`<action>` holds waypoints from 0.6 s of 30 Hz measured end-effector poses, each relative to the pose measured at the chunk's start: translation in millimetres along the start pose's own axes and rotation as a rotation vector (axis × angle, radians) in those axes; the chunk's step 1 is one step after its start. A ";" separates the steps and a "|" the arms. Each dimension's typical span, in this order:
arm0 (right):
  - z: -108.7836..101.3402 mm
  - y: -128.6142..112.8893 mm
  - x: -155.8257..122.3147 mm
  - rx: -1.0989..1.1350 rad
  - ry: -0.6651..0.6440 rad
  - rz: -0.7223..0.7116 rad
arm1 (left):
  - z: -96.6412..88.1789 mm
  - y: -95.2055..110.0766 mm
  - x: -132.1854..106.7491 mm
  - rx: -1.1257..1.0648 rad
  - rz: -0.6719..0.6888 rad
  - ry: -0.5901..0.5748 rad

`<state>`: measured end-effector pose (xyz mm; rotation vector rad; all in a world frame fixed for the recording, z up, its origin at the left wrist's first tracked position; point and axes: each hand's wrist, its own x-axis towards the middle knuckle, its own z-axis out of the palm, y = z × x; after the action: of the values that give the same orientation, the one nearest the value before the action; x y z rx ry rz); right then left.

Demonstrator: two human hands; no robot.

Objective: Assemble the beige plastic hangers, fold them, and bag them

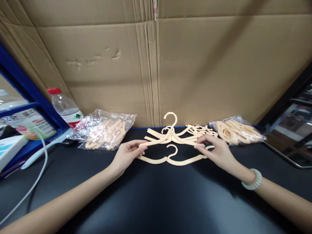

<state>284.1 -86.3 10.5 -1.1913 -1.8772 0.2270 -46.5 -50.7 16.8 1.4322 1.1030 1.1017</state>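
Note:
A cream plastic hanger [172, 158] lies on the black table [156, 195], hook pointing away from me. My left hand [128, 155] pinches its left arm end. My right hand [218, 151] pinches its right arm end; a pale bracelet [252, 179] circles that wrist. Just behind it rests a small pile of finished hangers [170, 135] with hooks up. Loose cream hanger parts [201, 130] lie to the right of the pile.
Two clear plastic bags of cream parts sit at the back: one left [106, 130], one right [237, 131]. A water bottle [65, 107], a white cable [36, 169] and a blue shelf frame [29, 94] stand at left. A cardboard wall [156, 65] closes the back.

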 end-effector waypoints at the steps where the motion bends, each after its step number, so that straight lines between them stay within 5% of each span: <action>1: 1.2 -0.6 -0.8 0.004 -0.003 0.003 | -0.6 -3.1 0.3 -0.028 0.003 0.017; 11: -14.7 -4.5 5.1 -0.057 0.078 0.032 | -2.1 -8.8 -1.7 -0.194 0.070 0.093; 15: -33.2 21.3 14.7 -0.263 0.272 -0.009 | -0.7 -8.5 -2.5 -0.219 0.072 0.075; 18: -43.2 49.7 18.8 -0.412 0.282 -0.099 | 0.2 -8.0 -1.5 -0.232 0.076 0.062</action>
<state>345.6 -57.3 19.4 -1.3152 -1.7713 -0.3824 -47.3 -51.4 8.7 1.2721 0.9356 1.2916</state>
